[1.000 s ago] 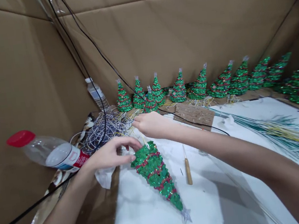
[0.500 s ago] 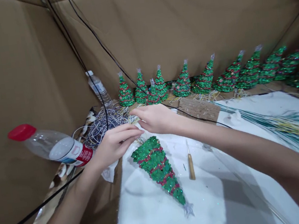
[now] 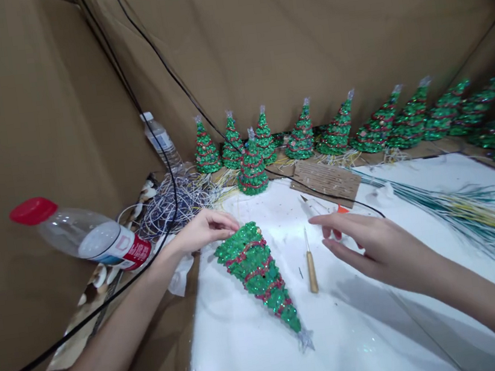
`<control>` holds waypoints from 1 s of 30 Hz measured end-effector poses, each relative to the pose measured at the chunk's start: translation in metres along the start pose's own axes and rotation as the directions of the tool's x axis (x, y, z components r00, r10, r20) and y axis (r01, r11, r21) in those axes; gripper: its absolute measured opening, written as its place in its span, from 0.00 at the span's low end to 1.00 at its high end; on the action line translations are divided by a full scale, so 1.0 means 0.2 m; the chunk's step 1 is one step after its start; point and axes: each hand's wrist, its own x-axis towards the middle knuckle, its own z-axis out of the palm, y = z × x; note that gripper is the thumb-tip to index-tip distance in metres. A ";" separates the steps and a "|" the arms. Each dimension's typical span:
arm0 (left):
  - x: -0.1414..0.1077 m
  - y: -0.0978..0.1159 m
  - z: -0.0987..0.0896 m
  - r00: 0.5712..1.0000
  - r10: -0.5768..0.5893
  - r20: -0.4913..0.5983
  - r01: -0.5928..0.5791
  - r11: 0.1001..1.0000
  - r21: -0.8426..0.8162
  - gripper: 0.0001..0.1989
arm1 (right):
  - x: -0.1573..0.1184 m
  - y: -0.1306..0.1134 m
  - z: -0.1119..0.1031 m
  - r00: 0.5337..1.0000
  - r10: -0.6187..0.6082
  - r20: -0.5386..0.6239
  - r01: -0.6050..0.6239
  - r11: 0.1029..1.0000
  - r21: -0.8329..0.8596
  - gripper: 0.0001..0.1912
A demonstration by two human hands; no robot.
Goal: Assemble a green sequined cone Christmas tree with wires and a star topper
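A glittery green miniature Christmas tree (image 3: pixel 261 272) with red garland lies on its side on the white tabletop, its silver star pointing toward me. At its base, my left hand (image 3: pixel 210 227) is closed in a pinch; what sits between those fingertips is hidden. My right hand (image 3: pixel 369 248) hovers over the table with thumb and forefinger apart, holding nothing. Beside it lies an awl (image 3: pixel 311 271) with a wooden handle. Just past the right fingertips is a pointed tool with an orange part (image 3: pixel 343 209), partly covered by the hand.
Several finished trees (image 3: pixel 299 133) stand along the back cardboard wall (image 3: pixel 300 32). Tangled wires (image 3: pixel 170 205) and a red-capped bottle (image 3: pixel 100 241) are at left. A cardboard piece (image 3: pixel 324 181) and green and yellow wires (image 3: pixel 450 201) lie at right. Black cables cross the view.
My right hand has moved from beside my left hand to the right and nearer, and its fingers have parted. My left hand stays at the tree's base.
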 end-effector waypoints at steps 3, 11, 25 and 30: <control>0.03 -0.02 0.00 0.997 -0.024 0.079 0.030 0.997 -0.077 0.09 | -0.07 0.02 0.01 0.996 0.082 0.020 -0.083 0.994 0.074 0.15; 0.04 -0.07 0.01 0.990 -0.013 0.143 0.044 0.975 -0.216 0.11 | -0.14 0.04 0.05 0.984 0.177 0.032 -0.179 0.972 0.152 0.16; 0.02 -0.10 0.03 0.980 -0.184 0.077 0.199 0.932 -0.304 0.08 | -0.12 -0.03 0.10 0.992 0.076 0.102 -0.093 0.981 0.170 0.18; 0.02 -0.10 0.05 0.986 -0.160 0.041 0.164 0.932 -0.324 0.14 | -0.02 -0.13 0.14 0.975 -0.023 0.221 -0.025 0.978 0.209 0.16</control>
